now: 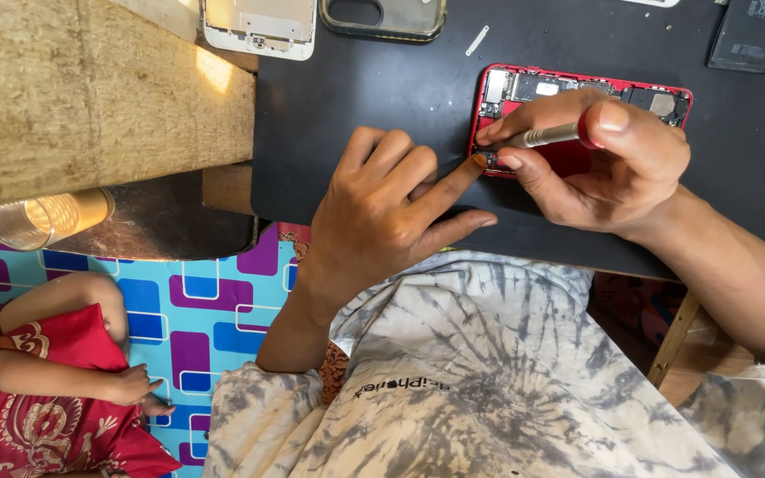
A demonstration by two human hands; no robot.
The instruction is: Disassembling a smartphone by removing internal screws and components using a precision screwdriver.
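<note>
Two hands: both at the opened red phone [577,97] on the black mat [347,106], toward its near edge.
Phone shell: holds boards and small parts, back uppermost.
Right hand [613,164]: fingers closed round a metal screwdriver [546,136], tip at the phone's lower left corner.
Left hand [382,208]: loosely curled, holds nothing, index fingertip [478,163] pressing beside the tip.
Far edge: clear case [382,18], white phone frame [258,26].
</note>
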